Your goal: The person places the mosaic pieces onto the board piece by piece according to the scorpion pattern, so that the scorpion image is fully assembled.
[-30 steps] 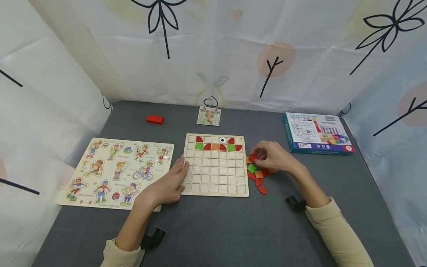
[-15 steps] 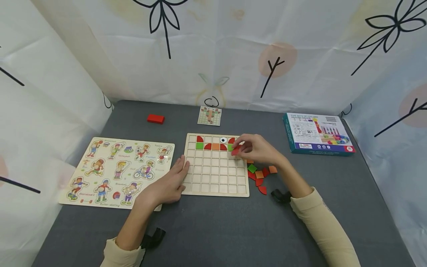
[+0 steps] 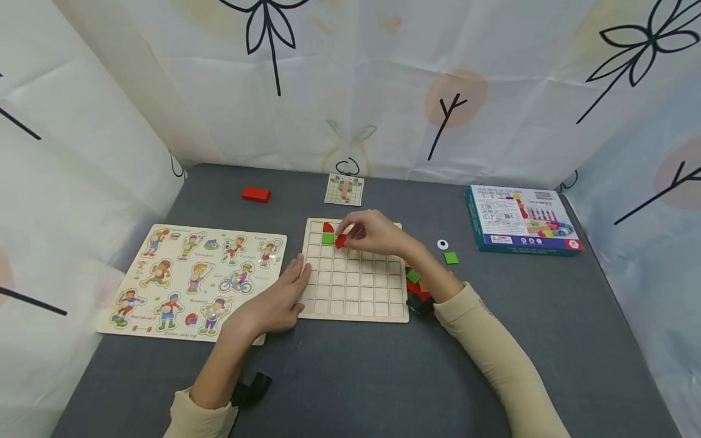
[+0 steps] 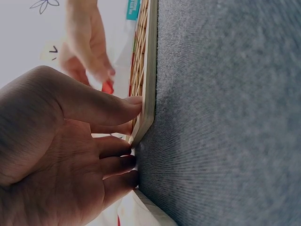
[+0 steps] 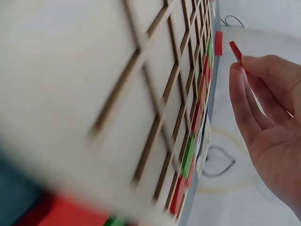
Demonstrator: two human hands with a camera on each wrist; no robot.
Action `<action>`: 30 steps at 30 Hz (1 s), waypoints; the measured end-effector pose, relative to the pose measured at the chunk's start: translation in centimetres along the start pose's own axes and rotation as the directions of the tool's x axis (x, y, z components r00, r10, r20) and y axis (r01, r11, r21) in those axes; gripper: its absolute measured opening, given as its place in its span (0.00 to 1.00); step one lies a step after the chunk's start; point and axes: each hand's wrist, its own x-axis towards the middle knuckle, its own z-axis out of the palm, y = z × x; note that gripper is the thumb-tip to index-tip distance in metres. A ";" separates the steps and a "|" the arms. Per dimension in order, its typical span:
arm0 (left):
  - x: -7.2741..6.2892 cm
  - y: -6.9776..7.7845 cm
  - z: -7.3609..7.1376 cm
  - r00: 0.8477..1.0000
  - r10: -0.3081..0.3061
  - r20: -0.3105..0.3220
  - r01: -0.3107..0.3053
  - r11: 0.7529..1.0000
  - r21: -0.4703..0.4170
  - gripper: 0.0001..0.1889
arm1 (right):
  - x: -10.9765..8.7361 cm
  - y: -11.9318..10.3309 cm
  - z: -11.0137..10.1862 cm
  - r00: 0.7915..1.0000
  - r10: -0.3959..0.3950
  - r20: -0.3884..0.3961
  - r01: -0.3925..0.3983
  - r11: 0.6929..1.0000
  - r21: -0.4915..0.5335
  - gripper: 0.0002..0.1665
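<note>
The right hand (image 3: 375, 233) has moved left, pinching a flat red tile (image 3: 341, 241), likely light, stiff, best edge-held; the left hand (image 3: 272, 305), fingers straight, touches a pale wooden gridboard (image 3: 353, 293).

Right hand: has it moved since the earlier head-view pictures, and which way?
Yes. The right hand has gone left, from the loose pieces beside the grid board to over the board's far rows.

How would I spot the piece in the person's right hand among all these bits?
Start with the pale wooden grid board in the middle of the grey table. Over its far rows, the right hand holds a small red piece. Other red pieces lie in the grid or beside it, but only this one is pinched in a hand.
</note>
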 end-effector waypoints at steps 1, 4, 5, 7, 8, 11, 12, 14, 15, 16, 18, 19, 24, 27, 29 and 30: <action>0.0 0.0 0.0 1.000 0.001 0.000 -0.001 1.000 -0.001 0.40 | 0.6 -0.2 0.2 1.000 -0.006 0.006 0.006 1.000 -0.018 0.13; 0.1 0.0 0.0 1.000 0.002 -0.001 -0.002 1.000 -0.003 0.40 | 2.2 -0.7 0.9 1.000 -0.022 0.017 0.022 0.998 -0.051 0.13; 0.1 0.0 0.0 1.000 0.003 -0.001 -0.003 1.000 -0.001 0.40 | 2.6 -0.8 1.1 0.999 -0.028 0.018 0.029 0.998 -0.060 0.12; 0.0 0.0 -0.1 1.000 0.007 -0.001 -0.007 1.000 0.001 0.40 | 3.5 -0.8 1.5 0.999 -0.033 0.023 0.034 0.996 -0.077 0.12; 0.0 0.0 -0.1 1.000 0.008 0.000 -0.008 1.000 -0.001 0.40 | 3.9 -0.9 1.7 0.999 -0.034 0.026 0.037 0.995 -0.089 0.12; 0.0 -0.1 -0.1 1.000 0.022 -0.005 -0.022 1.000 -0.011 0.39 | 4.9 -0.9 2.2 0.998 -0.033 0.044 0.039 0.990 -0.133 0.12; 0.0 -0.2 0.0 1.000 0.025 -0.007 -0.025 0.999 -0.021 0.40 | 5.2 -0.8 2.3 0.998 -0.032 0.051 0.039 0.988 -0.146 0.12; 0.2 -0.7 0.4 0.999 0.034 -0.022 -0.035 0.998 -0.045 0.40 | 5.6 -0.8 2.6 0.998 -0.027 0.064 0.036 0.987 -0.159 0.13; 0.3 -1.0 0.7 0.999 0.037 -0.032 -0.039 0.998 -0.054 0.40 | 5.8 -0.9 2.6 0.997 -0.024 0.068 0.035 0.986 -0.162 0.13; 0.4 -1.4 1.0 0.998 0.041 -0.043 -0.043 0.997 -0.063 0.41 | 5.9 -0.9 2.7 0.997 -0.020 0.071 0.031 0.986 -0.161 0.13; 0.6 -2.1 1.6 0.997 0.050 -0.061 -0.055 0.995 -0.081 0.41 | 6.1 -0.9 2.8 0.997 -0.008 0.073 0.019 0.987 -0.159 0.13; 0.6 -2.0 1.5 0.997 0.050 -0.059 -0.055 0.996 -0.076 0.41 | 6.2 -0.8 2.9 0.997 -0.003 0.073 0.015 0.987 -0.158 0.13; 0.5 -1.7 1.1 0.998 0.051 -0.042 -0.053 0.997 -0.053 0.41 | 6.3 -0.8 3.2 0.998 -0.025 0.061 0.036 0.980 -0.196 0.10; 0.3 -1.4 0.8 0.998 0.050 -0.034 -0.052 0.997 -0.062 0.42 | 6.3 -0.9 3.4 0.998 -0.013 0.069 0.027 0.978 -0.205 0.11; 0.3 -1.3 0.8 0.998 0.052 -0.037 -0.055 0.996 -0.069 0.42 | 6.3 -1.0 3.4 0.997 0.009 0.081 0.006 0.981 -0.192 0.12; 0.2 -0.9 0.5 0.999 0.045 -0.027 -0.047 0.997 -0.069 0.41 | 6.4 -1.0 3.5 0.996 0.016 0.085 0.000 0.982 -0.188 0.12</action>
